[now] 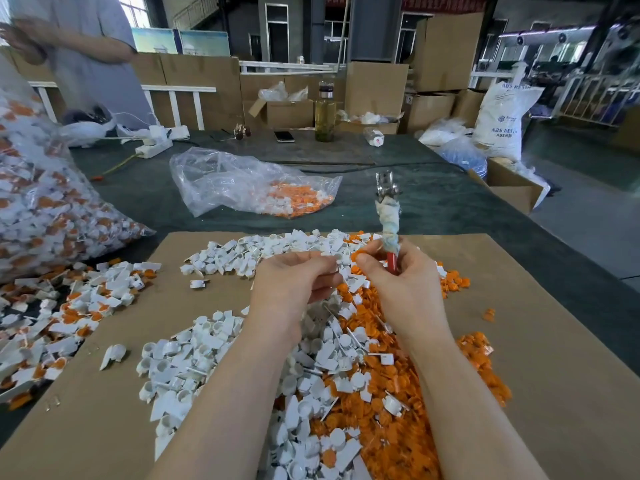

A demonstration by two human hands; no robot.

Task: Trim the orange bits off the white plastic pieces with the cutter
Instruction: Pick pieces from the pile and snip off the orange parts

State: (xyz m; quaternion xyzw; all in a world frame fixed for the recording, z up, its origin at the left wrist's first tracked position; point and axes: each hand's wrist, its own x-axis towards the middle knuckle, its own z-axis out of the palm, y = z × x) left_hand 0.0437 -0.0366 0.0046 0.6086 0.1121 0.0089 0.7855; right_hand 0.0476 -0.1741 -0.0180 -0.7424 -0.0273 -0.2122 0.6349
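While the right hand (pixel 398 275) grips the cutter (pixel 388 216) upright, the left hand (pixel 294 278) pinches a white piece (pixel 333 258); cardboard boxes (pixel 377 84) line the surface's (pixel 433 202) twelve o'clock edge.

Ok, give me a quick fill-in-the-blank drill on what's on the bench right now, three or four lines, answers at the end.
1. The rag-wrapped, red-handled metal cutter is held in the ____ hand.
2. The loose white plastic pieces and orange bits lie on a sheet of brown ____.
3. The cutter's metal head points ____.
4. The clear plastic bag on the green table lies on its side, holding mostly ____ bits.

Answers: right; cardboard; up; orange
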